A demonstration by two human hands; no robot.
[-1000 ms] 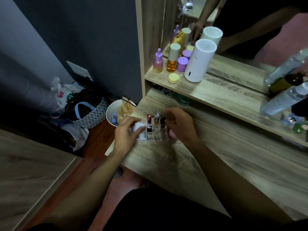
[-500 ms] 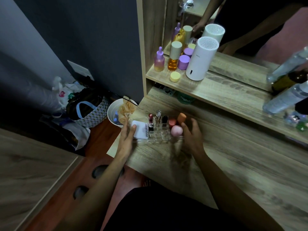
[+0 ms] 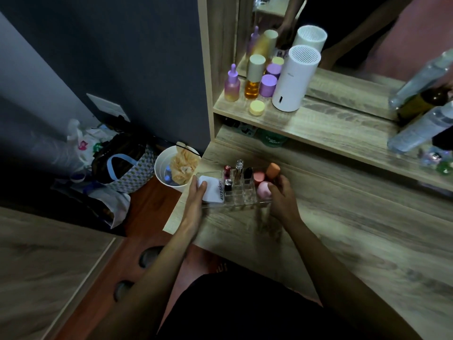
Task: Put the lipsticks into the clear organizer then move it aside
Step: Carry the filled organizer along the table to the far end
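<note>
The clear organizer [image 3: 241, 201] stands near the left front corner of the wooden desk [image 3: 343, 241]. Several lipsticks stand upright in its slots: a red one [image 3: 227, 169], a clear-capped one [image 3: 238, 171], a black one [image 3: 248, 173] and a dark one [image 3: 228, 185]. A white compact [image 3: 213, 190] lies in its left part; pink and orange sponges [image 3: 264, 182] fill its right part. My left hand [image 3: 196, 195] grips the organizer's left end. My right hand [image 3: 282, 195] grips its right end.
A white bin [image 3: 163, 173] with crumpled paper sits on the floor just left of the desk edge, beside bags [image 3: 117, 163]. The shelf above holds small bottles [image 3: 252, 79], a white cylinder [image 3: 293, 79] and clear bottles [image 3: 421, 128]. A mirror stands behind it.
My right hand has slid from over the lipsticks to the organizer's right end, uncovering the sponges. My left hand has settled along the left end. The organizer stays about where it was.
</note>
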